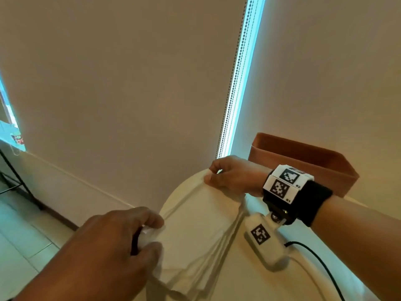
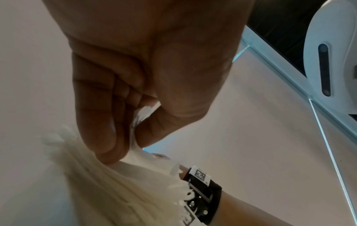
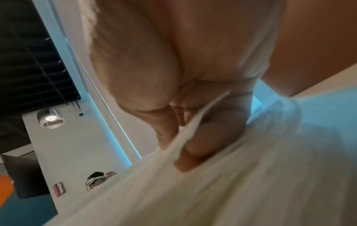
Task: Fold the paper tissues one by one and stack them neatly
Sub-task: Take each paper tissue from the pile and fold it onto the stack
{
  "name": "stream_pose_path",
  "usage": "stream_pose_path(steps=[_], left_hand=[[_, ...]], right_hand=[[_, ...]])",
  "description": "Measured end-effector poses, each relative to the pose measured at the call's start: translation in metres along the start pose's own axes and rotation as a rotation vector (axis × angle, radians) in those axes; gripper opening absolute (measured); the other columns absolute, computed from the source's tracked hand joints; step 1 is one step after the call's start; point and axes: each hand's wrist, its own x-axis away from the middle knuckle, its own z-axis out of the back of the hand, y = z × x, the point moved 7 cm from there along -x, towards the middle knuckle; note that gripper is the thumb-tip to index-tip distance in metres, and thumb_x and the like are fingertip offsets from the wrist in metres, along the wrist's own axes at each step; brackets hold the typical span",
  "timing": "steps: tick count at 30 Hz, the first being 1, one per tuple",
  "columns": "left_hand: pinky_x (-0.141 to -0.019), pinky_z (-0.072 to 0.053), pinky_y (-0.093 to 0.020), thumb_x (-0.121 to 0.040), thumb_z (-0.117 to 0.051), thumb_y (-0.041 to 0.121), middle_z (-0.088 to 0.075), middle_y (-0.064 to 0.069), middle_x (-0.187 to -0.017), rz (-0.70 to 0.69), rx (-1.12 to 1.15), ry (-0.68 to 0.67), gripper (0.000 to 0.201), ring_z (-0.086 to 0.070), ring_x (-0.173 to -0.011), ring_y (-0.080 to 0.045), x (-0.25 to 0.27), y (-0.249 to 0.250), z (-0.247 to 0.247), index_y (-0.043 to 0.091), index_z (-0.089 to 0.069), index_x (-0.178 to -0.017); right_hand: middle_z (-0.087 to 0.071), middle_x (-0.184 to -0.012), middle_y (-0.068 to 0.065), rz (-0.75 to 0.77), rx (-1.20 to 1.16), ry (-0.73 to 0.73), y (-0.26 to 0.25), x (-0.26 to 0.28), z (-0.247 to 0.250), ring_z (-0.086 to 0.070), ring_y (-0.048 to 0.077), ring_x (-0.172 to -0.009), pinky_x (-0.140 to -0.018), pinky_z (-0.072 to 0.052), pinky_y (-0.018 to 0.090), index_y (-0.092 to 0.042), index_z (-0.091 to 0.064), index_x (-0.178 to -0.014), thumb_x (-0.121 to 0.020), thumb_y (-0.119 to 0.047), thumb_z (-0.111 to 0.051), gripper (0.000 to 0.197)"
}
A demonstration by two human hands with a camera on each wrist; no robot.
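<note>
Top tissue [image 1: 195,218] lay on the stack [image 1: 208,266] on the desk [image 1: 249,279], long axis 7-to-1 o'clock, left hand [image 1: 112,253] pinching its 7 o'clock corner, right hand [image 1: 234,177] pinching the 1 o'clock corner, so I'd judge either end could lead the fold.

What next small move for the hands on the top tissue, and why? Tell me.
Probably lift the top tissue clear of the stack. The left hand pinches its near corner, the right hand its far corner, and it is unfolded and stretched flat between them.
</note>
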Motion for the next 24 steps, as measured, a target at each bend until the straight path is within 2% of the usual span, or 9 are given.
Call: stream_pose_path(steps=[4, 6, 9, 12, 15, 17, 20, 22, 24], left_hand=[[-0.07, -0.05, -0.01, -0.071, -0.064, 0.061, -0.061, 0.04, -0.068, -0.006, -0.109, -0.113, 0.017, -0.059, -0.07, 0.019, -0.001, -0.001, -0.009, 0.051, -0.057, -0.083], [-0.07, -0.045, -0.01, -0.057, -0.046, 0.081, -0.058, 0.039, -0.084, -0.032, -0.253, -0.153, 0.04, -0.058, -0.074, 0.011, 0.002, 0.004, -0.011, 0.061, -0.052, -0.092], [-0.082, -0.043, -0.014, -0.038, -0.021, 0.089, -0.037, 0.032, -0.102, -0.093, -0.404, -0.162, 0.064, -0.046, -0.093, 0.009, -0.002, 0.007, -0.012, 0.064, -0.045, -0.091], [-0.1, -0.041, -0.019, -0.046, -0.031, 0.093, -0.012, 0.039, -0.116, -0.155, -0.39, -0.158, 0.053, -0.033, -0.113, 0.006, -0.002, 0.011, -0.012, 0.065, -0.035, -0.091], [-0.085, -0.055, -0.029, -0.063, -0.04, 0.079, -0.036, 0.039, -0.129, -0.258, -0.286, -0.141, 0.032, -0.054, -0.106, -0.002, 0.0, 0.03, -0.003, 0.065, -0.045, -0.091], [-0.071, -0.059, -0.03, -0.075, -0.047, 0.054, -0.065, 0.027, -0.114, -0.401, -0.269, -0.113, 0.021, -0.067, -0.097, -0.006, 0.001, 0.041, 0.0, 0.053, -0.063, -0.088], [-0.068, -0.054, -0.015, -0.08, -0.043, 0.046, -0.067, 0.031, -0.11, -0.519, -0.414, -0.23, 0.026, -0.064, -0.099, 0.007, 0.0, 0.044, -0.017, 0.049, -0.068, -0.089], [-0.069, -0.052, -0.012, -0.085, -0.038, 0.055, -0.049, 0.044, -0.126, -0.422, -0.421, -0.34, 0.03, -0.057, -0.107, 0.014, -0.007, 0.036, -0.026, 0.054, -0.058, -0.107], [-0.093, -0.047, -0.018, -0.084, -0.023, 0.07, -0.007, 0.054, -0.139, -0.404, -0.445, -0.327, 0.049, -0.039, -0.129, 0.013, -0.01, 0.022, -0.035, 0.064, -0.022, -0.133]], right_hand=[[-0.068, -0.094, 0.0, -0.005, 0.139, 0.048, -0.006, 0.002, 0.004, -0.069, 0.015, -0.077, -0.057, -0.057, 0.024, -0.023, -0.064, -0.093, -0.092, -0.044, -0.063, 0.021], [-0.067, -0.094, 0.001, -0.016, 0.262, 0.037, -0.008, 0.003, 0.006, -0.065, 0.013, -0.07, -0.048, -0.05, 0.021, -0.016, -0.066, -0.098, -0.092, -0.047, -0.062, 0.031], [-0.068, -0.095, 0.004, -0.079, 0.455, 0.016, -0.007, 0.005, 0.005, -0.061, 0.012, -0.067, -0.056, -0.048, 0.022, -0.01, -0.066, -0.1, -0.09, -0.057, -0.058, 0.048], [-0.069, -0.094, 0.003, -0.078, 0.59, 0.136, -0.014, 0.006, 0.021, -0.062, 0.014, -0.074, -0.064, -0.049, 0.026, -0.012, -0.066, -0.095, -0.086, -0.064, -0.058, 0.053], [-0.066, -0.088, -0.003, 0.079, 0.393, 0.36, -0.045, 0.028, 0.057, -0.06, 0.009, -0.075, -0.06, -0.044, 0.026, -0.02, -0.066, -0.085, -0.084, -0.056, -0.067, 0.036], [-0.066, -0.075, -0.004, 0.188, 0.169, 0.209, -0.061, 0.045, 0.056, -0.059, 0.008, -0.063, -0.056, -0.047, 0.024, -0.018, -0.069, -0.082, -0.085, -0.044, -0.072, 0.027], [-0.068, -0.076, 0.0, 0.156, 0.005, -0.321, -0.063, 0.063, 0.001, -0.061, 0.01, -0.062, -0.058, -0.051, 0.023, -0.009, -0.072, -0.098, -0.09, -0.023, -0.07, 0.017], [-0.071, -0.089, 0.007, 0.11, -0.023, -0.391, -0.051, 0.053, -0.021, -0.067, 0.016, -0.074, -0.064, -0.056, 0.025, -0.007, -0.069, -0.11, -0.09, -0.015, -0.069, 0.022], [-0.072, -0.101, 0.016, 0.041, -0.095, -0.3, -0.035, 0.031, -0.022, -0.071, 0.027, -0.085, -0.068, -0.058, 0.029, -0.008, -0.066, -0.116, -0.09, -0.011, -0.069, 0.026]])
